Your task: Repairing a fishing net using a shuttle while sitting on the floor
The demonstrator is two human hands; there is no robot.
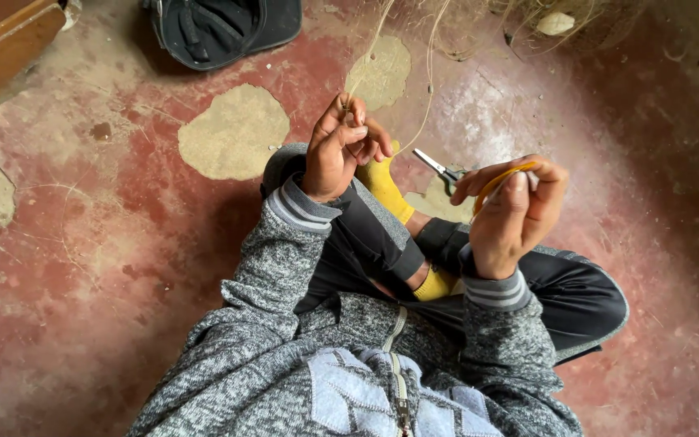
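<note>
Hands apart: left hand (340,150) pinches thin straw fibres (374,44); right hand (515,212) grips a curved yellow strip (497,180). Scissors (440,168) lie on the floor (82,243) between them.

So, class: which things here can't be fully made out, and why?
- Head view: scissors, handles hidden behind right hand.
- Thin fibres pinched by left hand: too fine to count.
- Black bag and wooden box: cut off by top edge.
</note>
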